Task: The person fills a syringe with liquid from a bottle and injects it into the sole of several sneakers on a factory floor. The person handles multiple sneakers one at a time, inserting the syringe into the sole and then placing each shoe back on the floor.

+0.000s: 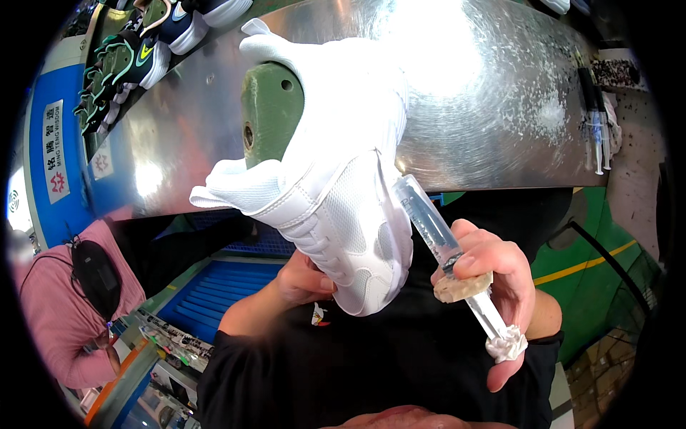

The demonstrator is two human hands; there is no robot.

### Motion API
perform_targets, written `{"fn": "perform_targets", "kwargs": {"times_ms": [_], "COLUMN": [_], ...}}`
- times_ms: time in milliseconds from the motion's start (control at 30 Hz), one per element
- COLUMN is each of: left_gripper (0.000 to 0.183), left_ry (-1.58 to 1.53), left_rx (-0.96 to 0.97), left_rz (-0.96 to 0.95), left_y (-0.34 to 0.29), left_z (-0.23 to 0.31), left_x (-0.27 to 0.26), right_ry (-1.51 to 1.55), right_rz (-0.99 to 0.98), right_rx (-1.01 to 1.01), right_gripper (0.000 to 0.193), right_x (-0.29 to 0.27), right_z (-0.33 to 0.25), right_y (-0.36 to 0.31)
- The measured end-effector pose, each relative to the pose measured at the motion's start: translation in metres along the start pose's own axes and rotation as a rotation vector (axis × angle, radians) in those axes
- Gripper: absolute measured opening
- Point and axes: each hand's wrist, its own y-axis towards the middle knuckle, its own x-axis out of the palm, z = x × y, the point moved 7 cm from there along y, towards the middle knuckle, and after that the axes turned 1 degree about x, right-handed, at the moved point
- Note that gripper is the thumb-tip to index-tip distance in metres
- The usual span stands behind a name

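Note:
A white sneaker [350,207] with mesh panels is tilted up in front of me, its toe pointing down toward my body. Inside its opening sits a green shoe last [271,111] with two holes. My left hand [304,279] is closed on the shoe near the toe and laces, its fingers partly hidden behind it. Between the fingers of my right hand [500,264] is a clear plastic syringe [429,218], with whitish material wrapped round its flange and plunger end. The syringe's tip end is beside the sole edge; whether it touches cannot be made out.
A shiny metal table [471,143] spans the far side, with white residue at its right. More syringes [599,136] lie at its right edge. Dark sneakers [146,61] on lasts line a conveyor at the upper left. A person in a pink top [68,307] stands at the left.

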Motion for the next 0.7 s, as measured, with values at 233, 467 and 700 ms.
{"fn": "perform_targets", "kwargs": {"times_ms": [233, 467, 700], "left_gripper": [0.089, 0.092, 0.09], "left_ry": [0.006, 0.051, 0.031], "left_rx": [-0.016, 0.005, -0.059], "left_rz": [0.005, -0.02, -0.085], "left_y": [0.002, 0.004, 0.014], "left_z": [0.004, 0.004, 0.003], "left_x": [0.007, 0.009, 0.024], "right_ry": [-0.063, -0.034, 0.027], "right_rz": [-0.018, -0.015, -0.054], "right_rx": [-0.018, 0.088, 0.206], "right_gripper": [0.093, 0.097, 0.089], "right_x": [0.001, 0.004, 0.007], "right_z": [0.001, -0.001, -0.016], "right_y": [0.001, -0.004, -0.02]}}
